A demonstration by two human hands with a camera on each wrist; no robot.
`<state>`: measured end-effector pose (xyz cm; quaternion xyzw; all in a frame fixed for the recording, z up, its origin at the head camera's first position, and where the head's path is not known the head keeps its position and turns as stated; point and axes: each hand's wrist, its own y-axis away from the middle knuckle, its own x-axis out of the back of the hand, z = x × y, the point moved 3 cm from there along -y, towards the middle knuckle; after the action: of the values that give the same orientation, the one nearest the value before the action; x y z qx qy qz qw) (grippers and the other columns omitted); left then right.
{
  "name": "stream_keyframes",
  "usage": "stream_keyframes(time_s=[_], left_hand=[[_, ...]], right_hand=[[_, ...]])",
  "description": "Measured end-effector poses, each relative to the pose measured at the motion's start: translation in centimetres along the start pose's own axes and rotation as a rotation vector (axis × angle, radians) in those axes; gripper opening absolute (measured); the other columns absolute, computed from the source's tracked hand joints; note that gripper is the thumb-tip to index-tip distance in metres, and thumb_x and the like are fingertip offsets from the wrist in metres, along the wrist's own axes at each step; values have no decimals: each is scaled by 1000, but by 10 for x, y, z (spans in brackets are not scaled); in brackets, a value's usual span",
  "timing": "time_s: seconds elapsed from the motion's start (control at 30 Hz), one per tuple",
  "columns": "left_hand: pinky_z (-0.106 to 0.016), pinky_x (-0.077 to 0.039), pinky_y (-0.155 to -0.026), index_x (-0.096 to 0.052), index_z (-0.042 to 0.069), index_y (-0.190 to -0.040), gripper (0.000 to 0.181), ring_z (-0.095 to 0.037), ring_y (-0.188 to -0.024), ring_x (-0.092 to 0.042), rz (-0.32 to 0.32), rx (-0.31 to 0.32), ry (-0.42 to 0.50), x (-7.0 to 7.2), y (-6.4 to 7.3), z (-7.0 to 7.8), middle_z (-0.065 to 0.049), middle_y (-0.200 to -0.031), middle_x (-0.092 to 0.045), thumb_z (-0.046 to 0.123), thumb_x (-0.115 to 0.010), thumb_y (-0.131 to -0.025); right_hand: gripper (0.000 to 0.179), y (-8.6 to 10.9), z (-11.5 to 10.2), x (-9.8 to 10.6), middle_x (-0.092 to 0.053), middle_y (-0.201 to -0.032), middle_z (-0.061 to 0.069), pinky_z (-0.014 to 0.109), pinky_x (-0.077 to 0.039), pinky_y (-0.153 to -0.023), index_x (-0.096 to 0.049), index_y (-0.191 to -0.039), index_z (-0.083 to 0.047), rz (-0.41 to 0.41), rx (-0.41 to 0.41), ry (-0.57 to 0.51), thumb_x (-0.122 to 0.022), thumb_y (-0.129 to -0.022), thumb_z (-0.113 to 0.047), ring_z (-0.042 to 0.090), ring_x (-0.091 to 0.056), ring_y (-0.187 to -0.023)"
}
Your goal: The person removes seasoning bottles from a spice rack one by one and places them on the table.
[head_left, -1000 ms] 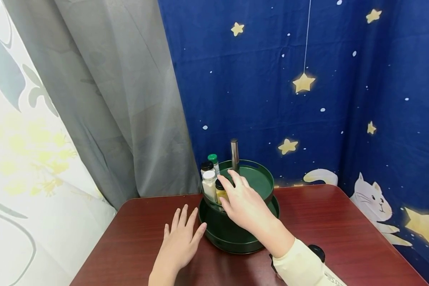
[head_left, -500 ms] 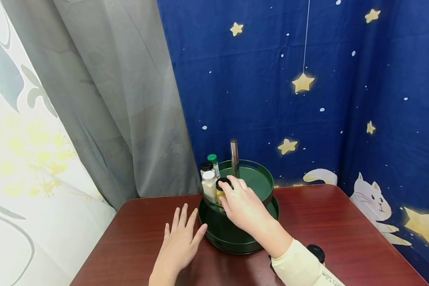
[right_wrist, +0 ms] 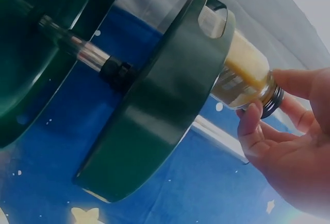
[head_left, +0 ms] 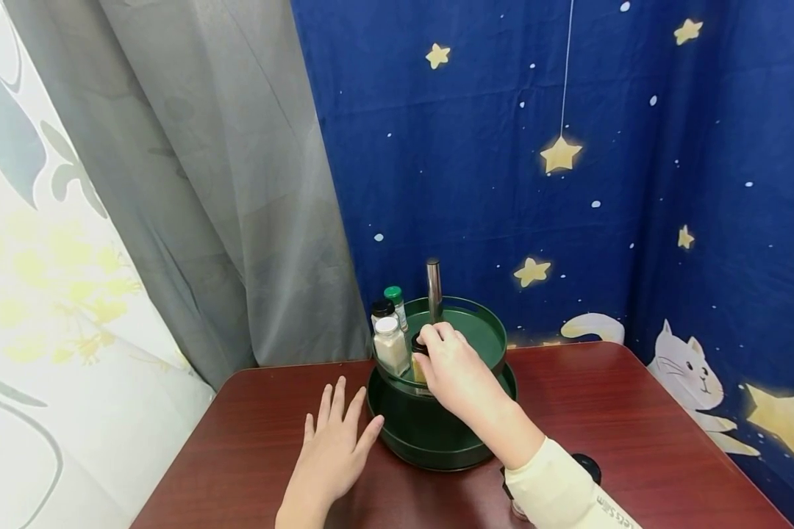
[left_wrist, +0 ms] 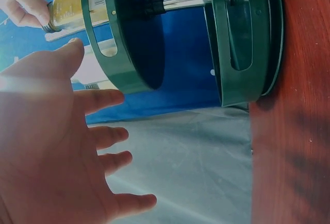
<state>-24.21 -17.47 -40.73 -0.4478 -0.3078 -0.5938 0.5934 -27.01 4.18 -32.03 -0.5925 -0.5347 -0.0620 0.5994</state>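
My right hand (head_left: 463, 378) pinches a spice jar (right_wrist: 247, 72) by its black lid, thumb and fingers round the neck. This jar holds something yellow and stands at the front of the upper tier (head_left: 483, 330) of a round green two-tier rack. Left of it is a jar of pale powder with a white lid (head_left: 391, 349). Behind that come a black-lidded jar (head_left: 382, 307) and a green-lidded one (head_left: 397, 300). My left hand (head_left: 334, 448) is spread, palm down, beside the lower tier (head_left: 437, 454), holding nothing.
A metal post (head_left: 434, 286) rises through the rack's middle. Beside my right sleeve, a black lid (head_left: 587, 466) shows on the reddish wooden table (head_left: 635, 411), partly hidden by the forearm. Grey and blue curtains (head_left: 476, 184) hang behind the table.
My right hand has come down onto the black-lidded yellow jar and taken hold of it. The jar has shifted right, away from the white-lidded one. My left hand has stayed put.
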Motion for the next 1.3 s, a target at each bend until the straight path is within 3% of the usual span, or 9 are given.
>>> stream_keyframes(time_s=[0.4, 1.0, 1.3], left_hand=[[-82, -13, -123, -46, 18, -163, 78, -42, -168, -6, 13, 2, 2, -5, -3, -3, -12, -181, -11, 72, -39, -106], [-83, -16, -121, -50, 18, -160, 77, -43, -168, -6, 7, -7, -5, -1, 3, -1, -13, -181, -13, 72, -38, -107], [-83, -16, -122, -52, 18, -159, 78, -44, -168, -5, 16, -16, 3, 3, 6, 1, -13, -181, -13, 73, -39, -105]], right_hand=[[41, 2, 9, 5, -66, -122, 14, 44, -64, -93, -65, -138, -9, 5, -33, -64, -77, -100, -18, 27, -73, -101], [43, 4, 1, 19, -62, -126, 15, 41, -64, -93, -64, -141, -4, 141, 68, -26, -73, -103, -22, 29, -68, -110], [43, 1, -4, 27, -61, -128, 17, 41, -64, -93, -65, -141, -2, 144, 79, -44, -73, -103, -22, 29, -68, -110]])
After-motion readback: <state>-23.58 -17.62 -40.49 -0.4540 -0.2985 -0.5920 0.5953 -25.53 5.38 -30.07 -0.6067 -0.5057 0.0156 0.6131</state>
